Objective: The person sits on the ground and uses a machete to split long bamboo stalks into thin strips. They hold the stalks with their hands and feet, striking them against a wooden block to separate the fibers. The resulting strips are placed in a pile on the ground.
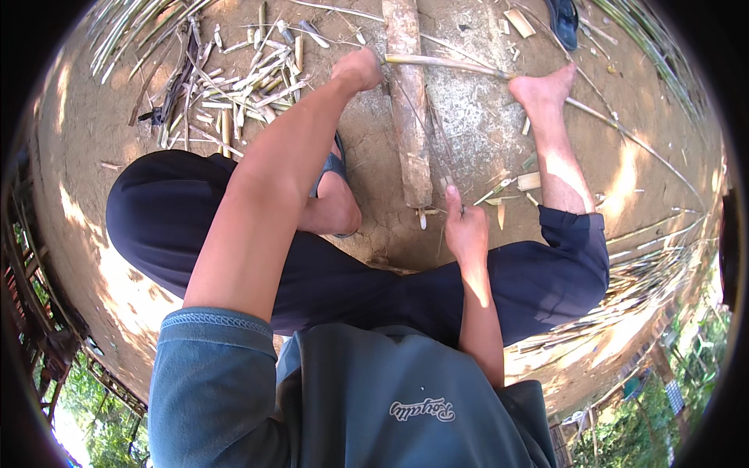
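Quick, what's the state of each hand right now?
Left hand: closed, holding the pale cane.
Right hand: closed, holding a thin tool by its handle; exact type can't be told.

Head-worn fisheye, close overhead, facing down at hands [468,232].

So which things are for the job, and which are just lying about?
Seem part of the job:
stalk, in the left hand
thin tool, in the right hand
log, under the stalk
bare foot, against the stalk

Seem just lying about:
loose sandal
flat chip, near the sandal
heap of short pieces, though perhaps cut here
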A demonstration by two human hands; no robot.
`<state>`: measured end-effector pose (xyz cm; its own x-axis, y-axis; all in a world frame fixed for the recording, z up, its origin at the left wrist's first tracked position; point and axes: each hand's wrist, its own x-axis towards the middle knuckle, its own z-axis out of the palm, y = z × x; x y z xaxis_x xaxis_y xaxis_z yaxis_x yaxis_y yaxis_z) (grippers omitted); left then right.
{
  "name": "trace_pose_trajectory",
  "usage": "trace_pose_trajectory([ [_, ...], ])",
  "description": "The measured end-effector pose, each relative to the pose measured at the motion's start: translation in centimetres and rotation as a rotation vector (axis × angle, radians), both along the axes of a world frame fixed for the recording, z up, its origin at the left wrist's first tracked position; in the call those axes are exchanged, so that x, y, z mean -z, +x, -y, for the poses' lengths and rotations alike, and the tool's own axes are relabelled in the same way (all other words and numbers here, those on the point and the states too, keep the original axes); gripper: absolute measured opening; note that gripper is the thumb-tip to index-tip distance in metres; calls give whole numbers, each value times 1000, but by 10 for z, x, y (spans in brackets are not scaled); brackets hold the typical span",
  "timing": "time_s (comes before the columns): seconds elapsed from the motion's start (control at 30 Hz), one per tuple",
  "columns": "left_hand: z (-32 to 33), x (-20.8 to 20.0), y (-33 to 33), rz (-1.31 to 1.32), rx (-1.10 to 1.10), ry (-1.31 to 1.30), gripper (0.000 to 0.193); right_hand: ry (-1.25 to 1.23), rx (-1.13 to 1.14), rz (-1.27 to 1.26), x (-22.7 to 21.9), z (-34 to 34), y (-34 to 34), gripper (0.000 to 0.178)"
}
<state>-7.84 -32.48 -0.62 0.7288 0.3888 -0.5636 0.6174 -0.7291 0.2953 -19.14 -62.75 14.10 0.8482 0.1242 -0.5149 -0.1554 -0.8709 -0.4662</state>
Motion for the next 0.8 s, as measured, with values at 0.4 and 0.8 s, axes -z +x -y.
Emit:
trace_pose_trajectory([
  [0.4, 37, -20, -81, -119, -200, -9, 30, -89, -78, -34, 38, -19, 32, 84],
  [0.8, 42, -34, -12, 508, 378, 303, 68, 949, 518, 165, -62, 84, -37, 57],
])
